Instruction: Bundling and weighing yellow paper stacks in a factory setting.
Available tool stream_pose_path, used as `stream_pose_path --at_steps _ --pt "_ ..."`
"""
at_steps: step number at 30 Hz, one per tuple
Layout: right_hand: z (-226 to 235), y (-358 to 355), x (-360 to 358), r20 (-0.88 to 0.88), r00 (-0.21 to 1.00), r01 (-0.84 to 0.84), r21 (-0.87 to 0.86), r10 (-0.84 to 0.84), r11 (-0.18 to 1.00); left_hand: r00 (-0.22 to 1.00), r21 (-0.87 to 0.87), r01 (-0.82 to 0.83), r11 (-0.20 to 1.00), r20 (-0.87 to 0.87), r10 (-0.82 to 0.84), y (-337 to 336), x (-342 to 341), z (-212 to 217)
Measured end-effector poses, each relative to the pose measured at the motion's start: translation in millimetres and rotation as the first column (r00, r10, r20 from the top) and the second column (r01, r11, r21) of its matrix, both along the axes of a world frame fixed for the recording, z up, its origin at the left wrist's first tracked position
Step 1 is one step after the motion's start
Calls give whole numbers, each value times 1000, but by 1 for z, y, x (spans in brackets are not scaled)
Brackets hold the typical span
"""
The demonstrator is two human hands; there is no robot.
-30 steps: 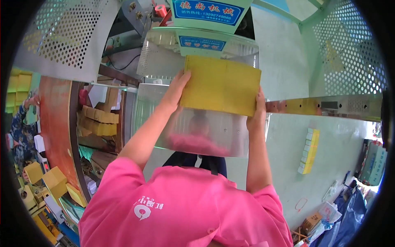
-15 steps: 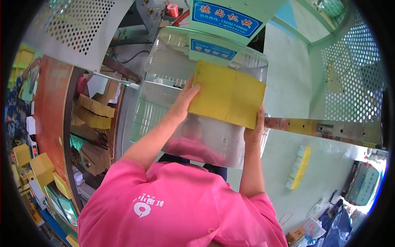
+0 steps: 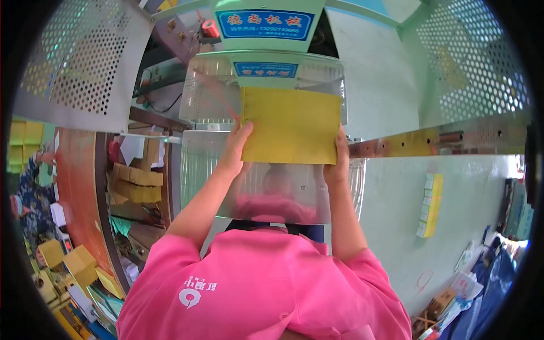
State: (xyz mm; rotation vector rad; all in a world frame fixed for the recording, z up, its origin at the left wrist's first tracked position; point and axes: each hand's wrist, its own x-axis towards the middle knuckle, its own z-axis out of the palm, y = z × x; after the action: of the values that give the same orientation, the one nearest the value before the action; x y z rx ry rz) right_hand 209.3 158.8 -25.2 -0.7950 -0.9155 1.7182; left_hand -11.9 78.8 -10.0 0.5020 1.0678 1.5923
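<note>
Head view: yellow sheet (image 3: 290, 126) apparently pinched between both hands' fingers (image 3: 238, 139).

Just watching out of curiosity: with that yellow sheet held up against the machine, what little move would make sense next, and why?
Probably slide the yellow sheet a little further up, I'd guess. The left hand and right hand hold its two lower edges, and its top already sits just under the pale green machine head.

Sheet (image 3: 290, 126) before machine guard (image 3: 255, 187), between hands.
</note>
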Motion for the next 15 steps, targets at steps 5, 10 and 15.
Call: stream_pose_path --at_steps 5,10,15 --pt "-9 5 10 -75 997 10 -43 -13 999 999 -77 2 997 -44 -5 6 1 -9" --pt "-7 11 6 -58 998 -36 -75 31 997 997 -81 -36 996 -69 30 3 4 -15" --pt "-22 21 27 -98 994 -61 -164 45 985 998 -105 28 994 -55 -34 21 22 -8"
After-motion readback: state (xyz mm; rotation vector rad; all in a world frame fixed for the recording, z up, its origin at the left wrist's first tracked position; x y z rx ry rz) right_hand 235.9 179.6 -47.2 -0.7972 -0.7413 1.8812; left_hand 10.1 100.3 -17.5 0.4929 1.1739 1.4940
